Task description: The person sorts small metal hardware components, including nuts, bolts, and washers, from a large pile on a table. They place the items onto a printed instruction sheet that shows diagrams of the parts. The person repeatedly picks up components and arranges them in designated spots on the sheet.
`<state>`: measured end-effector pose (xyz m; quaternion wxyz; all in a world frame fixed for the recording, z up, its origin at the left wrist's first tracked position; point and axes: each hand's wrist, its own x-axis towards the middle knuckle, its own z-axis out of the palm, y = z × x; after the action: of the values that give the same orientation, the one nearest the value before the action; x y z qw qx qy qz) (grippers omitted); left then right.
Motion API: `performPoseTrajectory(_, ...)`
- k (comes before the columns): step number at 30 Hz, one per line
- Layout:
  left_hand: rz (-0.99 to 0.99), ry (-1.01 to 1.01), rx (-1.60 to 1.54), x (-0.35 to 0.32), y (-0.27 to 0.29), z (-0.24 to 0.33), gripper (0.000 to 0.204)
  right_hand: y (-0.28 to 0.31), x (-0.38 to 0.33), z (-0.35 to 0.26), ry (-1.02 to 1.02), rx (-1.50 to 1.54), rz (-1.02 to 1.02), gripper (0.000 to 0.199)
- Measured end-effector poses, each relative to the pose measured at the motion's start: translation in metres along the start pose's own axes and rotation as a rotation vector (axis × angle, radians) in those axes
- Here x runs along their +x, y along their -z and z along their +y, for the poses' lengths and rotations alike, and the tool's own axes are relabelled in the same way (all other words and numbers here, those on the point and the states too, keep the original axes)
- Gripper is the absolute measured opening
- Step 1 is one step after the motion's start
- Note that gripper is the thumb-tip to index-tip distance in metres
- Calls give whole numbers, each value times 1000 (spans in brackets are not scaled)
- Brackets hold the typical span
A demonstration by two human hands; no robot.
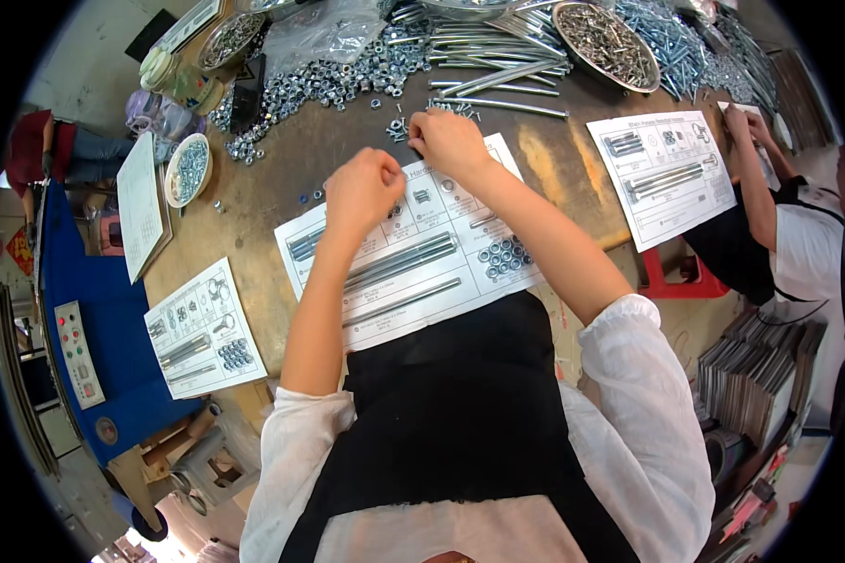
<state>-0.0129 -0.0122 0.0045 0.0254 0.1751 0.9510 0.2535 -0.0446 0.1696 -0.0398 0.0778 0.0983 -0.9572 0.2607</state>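
Note:
My left hand [361,192] hovers over the middle printed sheet [422,312], fingers curled together in a pinch. Whatever it holds, if anything, is hidden. Just beyond the sheet's far edge, my right hand [449,143] has its fingertips bent down beside a small scatter of screws [399,125]; its grip is hidden too. Long metal bolts [404,263] lie along the middle of the sheet, above a thin rod [404,302]. A cluster of hex nuts [504,256] sits at the sheet's right side.
Loose nuts [343,83] and long bolts [498,70] pile at the back, near a bowl of screws [606,47]. A white bowl [190,171] stands left. Similar sheets lie left [202,324] and right [662,174]. At far right, a co-worker's arms [756,174] reach over the table.

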Motion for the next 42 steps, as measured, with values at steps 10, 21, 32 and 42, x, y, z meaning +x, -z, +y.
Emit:
performPoseTrajectory(10,113,-307,98,-31,-32,7,9,-18,1,-5,-193,-137,203,16)
performPoseTrajectory(21,64,-114,-133,-36,-10,7,10,26,-22,-8,-79,100,196,8)
performPoseTrajectory(32,228,-135,-313,-46,16,-4,8,27,-89,-46,38,-110,-73,5)
performPoseTrajectory(42,227,-72,-337,-63,18,-28,8,28,-89,-45,24,124,-92,15)
